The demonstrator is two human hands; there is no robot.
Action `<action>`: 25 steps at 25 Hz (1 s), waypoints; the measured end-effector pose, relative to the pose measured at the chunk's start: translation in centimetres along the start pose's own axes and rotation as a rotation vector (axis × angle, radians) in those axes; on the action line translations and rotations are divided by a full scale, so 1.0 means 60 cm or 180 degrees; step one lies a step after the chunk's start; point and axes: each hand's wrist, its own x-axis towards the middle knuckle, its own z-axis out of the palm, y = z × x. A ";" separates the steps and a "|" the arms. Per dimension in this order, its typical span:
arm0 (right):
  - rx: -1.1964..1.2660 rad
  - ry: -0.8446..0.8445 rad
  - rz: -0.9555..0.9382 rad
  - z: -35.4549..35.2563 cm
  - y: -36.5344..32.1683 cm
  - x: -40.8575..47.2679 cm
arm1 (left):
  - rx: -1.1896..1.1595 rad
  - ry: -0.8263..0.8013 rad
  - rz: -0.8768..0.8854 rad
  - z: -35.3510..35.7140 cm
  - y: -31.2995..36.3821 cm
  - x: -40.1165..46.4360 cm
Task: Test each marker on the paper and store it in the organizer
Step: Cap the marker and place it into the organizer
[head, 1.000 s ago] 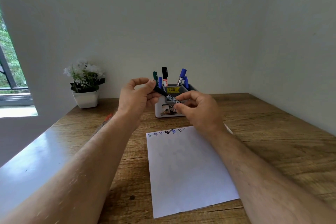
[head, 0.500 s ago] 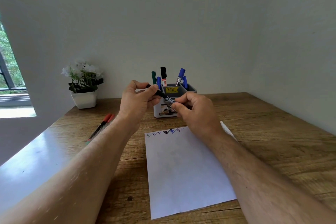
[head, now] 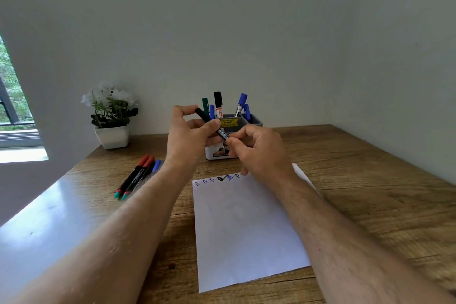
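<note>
Both hands hold one black marker [head: 222,134] in the air in front of the organizer [head: 254,121]. My left hand [head: 190,134] pinches its cap end, and my right hand [head: 259,150] grips the barrel end. The grey and white organizer stands at the back of the table with several capped markers upright in it: green, black and blue. Below the hands lies the white paper [head: 246,227] with a row of small test marks along its top edge. Three loose markers [head: 137,176], two with red caps and one blue, lie on the table to the left.
A white pot with white flowers [head: 111,116] stands at the back left against the wall. The wooden table [head: 370,192] meets walls behind and on the right. A window opening is at the far left.
The view has tilted so the loose markers on the left show fully. My left hand's fingers have lifted around the marker's cap end; both hands stay in front of the organizer.
</note>
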 end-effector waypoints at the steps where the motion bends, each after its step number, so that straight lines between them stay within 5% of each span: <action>1: -0.0169 0.0098 -0.0025 -0.002 0.003 0.001 | 0.0093 0.0060 0.0094 0.002 0.001 -0.001; 6: -0.0727 0.0732 0.0227 -0.015 0.021 0.009 | 0.0419 0.0166 0.0761 0.027 0.017 0.005; 12: -0.1228 0.0668 0.0357 -0.009 0.029 0.016 | 0.0830 -0.0031 0.1492 0.087 0.049 0.067; 25: -0.1393 0.0165 0.0364 -0.005 0.038 0.018 | 0.2394 -0.0461 0.0969 0.149 -0.019 0.130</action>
